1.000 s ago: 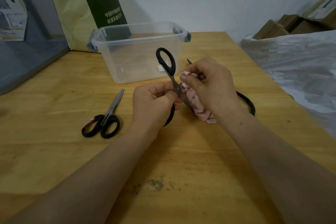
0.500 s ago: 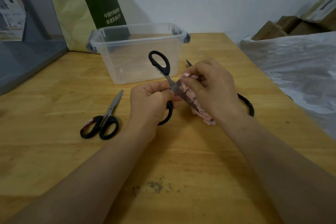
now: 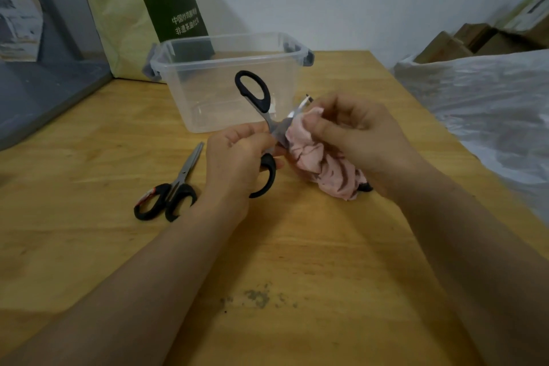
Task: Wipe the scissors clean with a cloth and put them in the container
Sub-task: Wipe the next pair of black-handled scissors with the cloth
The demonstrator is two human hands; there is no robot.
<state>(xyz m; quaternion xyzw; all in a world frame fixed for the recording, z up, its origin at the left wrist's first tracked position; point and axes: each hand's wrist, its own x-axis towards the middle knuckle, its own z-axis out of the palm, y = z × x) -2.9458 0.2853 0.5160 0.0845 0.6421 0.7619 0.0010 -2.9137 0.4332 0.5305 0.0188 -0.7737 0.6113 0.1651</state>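
wooden table [image 3: 297,246] takes up most of the view; white plastic sheet [image 3: 490,104] covers the area off its right edge; cardboard boxes [image 3: 475,38] stacked behind that; yellow and green paper bag [image 3: 133,9] stands against the wall at the back left.

clear plastic container [image 3: 208,92] sits on the table just in front of the bag; lid off; can't see anything in it through the wall.

my left hand [image 3: 234,160] is curled round the scissors [image 3: 265,104] near the pivot, held above the table just in front of the container; handles are spread: one black loop sticks up in front of the container wall, the other hangs below my fingers; one blade runs up and to the right.

my right hand [image 3: 356,140] has fingers and thumb closed on the pink cloth [image 3: 315,160], pinching it against that blade; blade tip shows just above the cloth; rest of the cloth hangs bunched under my palm, dark marks on it; can't tell if its low end touches the table.

spare scissors [image 3: 187,166] lie flat on the table left of my left wrist; closed; black handles toward me, tips toward the container; not touching anything else.

small grey smudge [image 3: 258,297] on the wood between my forearms.
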